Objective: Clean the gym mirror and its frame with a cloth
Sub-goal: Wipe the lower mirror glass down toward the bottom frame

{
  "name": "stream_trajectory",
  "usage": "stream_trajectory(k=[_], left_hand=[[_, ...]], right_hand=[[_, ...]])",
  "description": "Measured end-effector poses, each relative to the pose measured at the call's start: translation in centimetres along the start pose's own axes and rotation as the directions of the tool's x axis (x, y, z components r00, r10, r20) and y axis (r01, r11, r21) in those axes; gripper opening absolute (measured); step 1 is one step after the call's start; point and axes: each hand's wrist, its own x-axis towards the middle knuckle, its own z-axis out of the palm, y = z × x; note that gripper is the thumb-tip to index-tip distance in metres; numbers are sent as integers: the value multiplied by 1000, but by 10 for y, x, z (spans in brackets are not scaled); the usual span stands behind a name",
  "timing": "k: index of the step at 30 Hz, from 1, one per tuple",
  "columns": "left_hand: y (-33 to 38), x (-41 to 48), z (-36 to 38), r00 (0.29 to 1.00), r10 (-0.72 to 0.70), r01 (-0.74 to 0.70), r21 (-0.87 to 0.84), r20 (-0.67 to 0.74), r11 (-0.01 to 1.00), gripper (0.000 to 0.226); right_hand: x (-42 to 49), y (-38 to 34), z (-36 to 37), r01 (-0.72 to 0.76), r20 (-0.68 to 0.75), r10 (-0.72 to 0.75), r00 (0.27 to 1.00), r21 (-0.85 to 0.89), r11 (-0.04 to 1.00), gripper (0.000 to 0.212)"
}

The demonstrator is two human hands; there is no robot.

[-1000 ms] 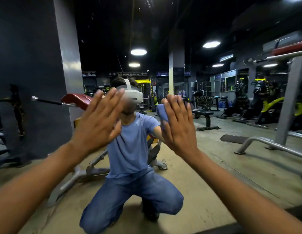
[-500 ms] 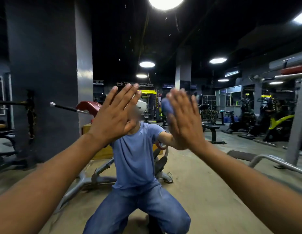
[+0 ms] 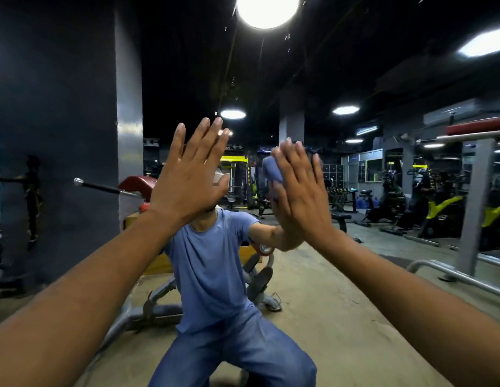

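Fingers straight, the right hand (image 3: 299, 191) presses a blue cloth (image 3: 272, 169) flat against the mirror (image 3: 354, 289) to rub the glass, the cloth bunching above its thumb, while left of the cloth the empty left hand (image 3: 187, 177) braces flat, seemingly for balance.

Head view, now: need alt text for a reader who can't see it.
Two bare hands lie flat against a gym mirror: the right hand presses a blue cloth to the glass with straight fingers, the left hand rests open beside it. The mirror reflects the kneeling person in a blue shirt, weight benches and ceiling lights.
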Motion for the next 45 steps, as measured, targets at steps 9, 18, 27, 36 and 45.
stream_trajectory(k=[9, 18, 27, 36, 45], left_hand=[[4, -25, 2, 995, 90, -93, -68, -39, 993, 75], [41, -82, 9, 958, 283, -278, -94, 39, 956, 74], [55, -97, 14, 970, 243, -240, -122, 11, 963, 72], [58, -101, 14, 959, 282, -282, -108, -22, 953, 72], [58, -105, 11, 974, 224, -223, -87, 7, 971, 73]], right_hand=[[2, -84, 17, -66, -49, 70, 996, 95, 993, 58], [-67, -18, 8, -506, -64, 512, 856, 98, 857, 61], [-194, -50, 11, -126, 149, 117, 982, 53, 991, 63], [-135, -60, 27, -453, -79, 469, 880, 163, 877, 62], [-178, -59, 23, 36, 81, -45, 996, 111, 993, 65]])
